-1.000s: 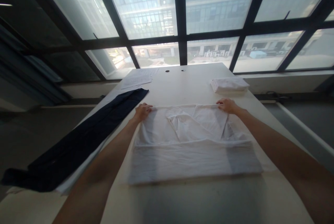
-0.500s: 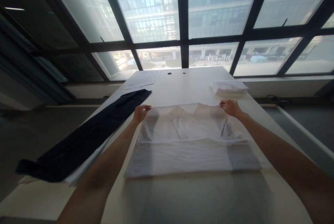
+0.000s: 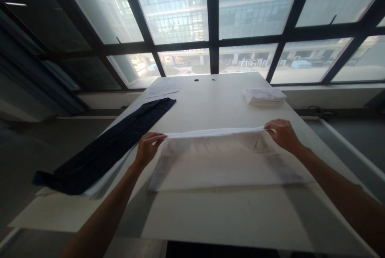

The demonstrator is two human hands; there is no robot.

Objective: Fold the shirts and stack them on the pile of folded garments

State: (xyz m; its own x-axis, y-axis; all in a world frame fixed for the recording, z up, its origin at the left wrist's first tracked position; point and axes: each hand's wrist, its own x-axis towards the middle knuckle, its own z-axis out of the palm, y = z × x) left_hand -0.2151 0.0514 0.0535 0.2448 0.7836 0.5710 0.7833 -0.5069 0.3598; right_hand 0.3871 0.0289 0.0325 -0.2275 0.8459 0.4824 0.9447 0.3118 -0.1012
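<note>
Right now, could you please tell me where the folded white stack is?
Head view: the folded white stack sits far right on the table, beyond the right hand, near the window.

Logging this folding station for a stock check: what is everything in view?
window: one wall, dark-framed, at the back
table: one, off-white, running up to it
white garment: one, white, table centre, far edge raised
dark garment: one, navy, along the table's left edge
folded stack: one, white, table's far right
paper sheets: a few, white, far left
round spots: two, dark, table's far end
left hand: one, bare, gripping the white garment's left corner
right hand: one, bare, gripping its right corner
</note>
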